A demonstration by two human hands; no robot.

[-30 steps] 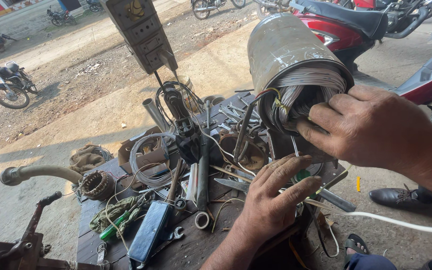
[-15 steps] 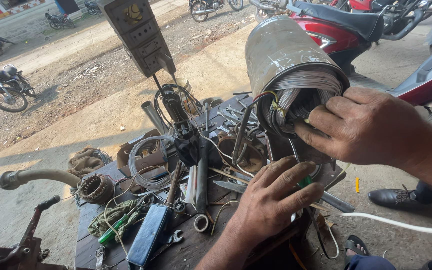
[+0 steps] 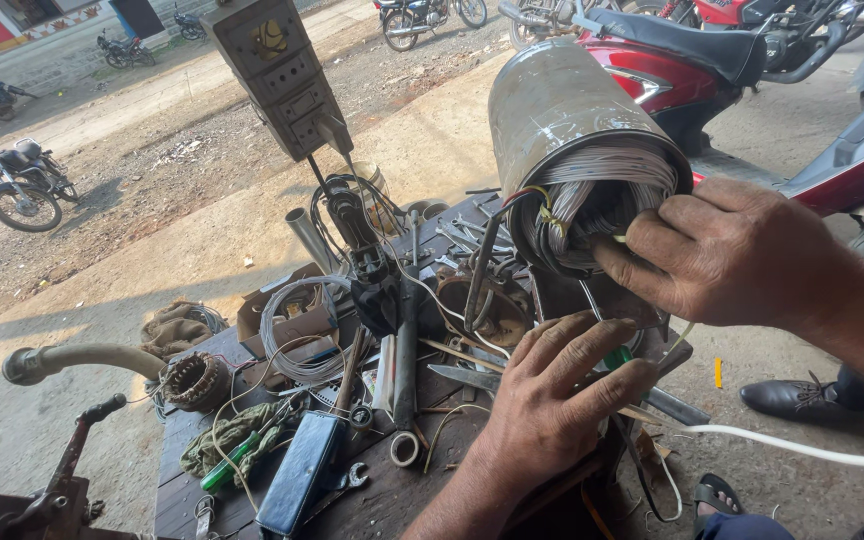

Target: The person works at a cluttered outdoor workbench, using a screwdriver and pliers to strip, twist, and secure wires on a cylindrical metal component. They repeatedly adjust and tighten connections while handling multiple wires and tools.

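Observation:
A grey metal motor stator lies on its side on the cluttered wooden workbench, its open end showing pale wire windings with coloured leads. My right hand presses its fingertips into the windings at the open end. My left hand rests below the stator, fingers closed around a green-handled tool whose tip is hidden behind the fingers.
The bench carries a coil of wire, a black pouch, a green screwdriver, a tape roll, a spanner and metal rods. A switch box hangs above. Scooters stand behind; a shoe and a white cable are at right.
Both hands stay on the stator with only slight finger shifts. The view has drifted a little.

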